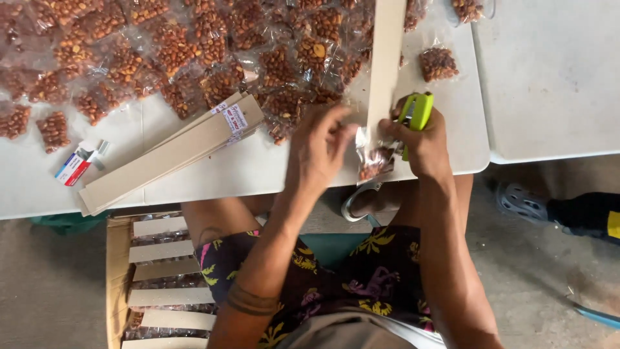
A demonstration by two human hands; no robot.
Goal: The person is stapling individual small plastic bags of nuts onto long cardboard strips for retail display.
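A lime-green stapler (pixel 416 113) is gripped in the right hand (pixel 426 143), its fingers wrapped firmly round the body, at the near edge of the white table (pixel 258 168). The stapler sits against the right side of a long cardboard strip (pixel 385 58), which stands lengthwise away from the person and runs up out of view. A small clear bag of brown nuts (pixel 376 158) is held at the lower end of that strip, just beside the stapler. The bag and strip are pinched between the thumb and fingertips of the left hand (pixel 320 150), which is closed lightly on them from the left.

Behind the hands, a wide heap of filled nut bags (pixel 174 45) is spread over the far half of the table. 1 separate bag (pixel 438 63) lies to the right of the strip. A stack of plain cardboard strips (pixel 171 154) is laid diagonally on the left, and a small red, white and blue box (pixel 76 165) is seen near its lower end. Under the table edge, at the left, an open cardboard box (pixel 116 278) is filled with finished strips carrying bags. A second table (pixel 549 77) adjoins on the right.
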